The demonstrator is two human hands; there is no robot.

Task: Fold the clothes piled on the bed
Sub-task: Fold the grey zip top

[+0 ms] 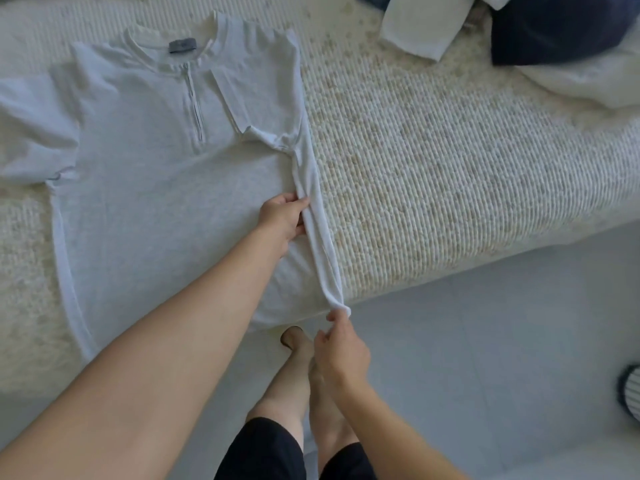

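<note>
- Nearest the camera, the right hand [341,351] pinches the hem corner of a white zip-neck T-shirt [166,188] at the bed's [450,174] edge.
- Higher up, the left hand [282,216] grips the same side fold.
- One side looks folded inward; the other sleeve still lies spread, so this shirt seems about half done.
- More clothes [519,32] wait unfolded at the far corner.

Place: bedroom in a home | Bed [450,174] with a cream ribbed woven cover fills most of the view | Pale shirt [166,188] spread flat on it | More clothes [540,29], white and dark blue, heaped at its far corner | Pale tiled floor [485,341] beside the bed | Person's bare feet [294,337] on the tiles
</note>
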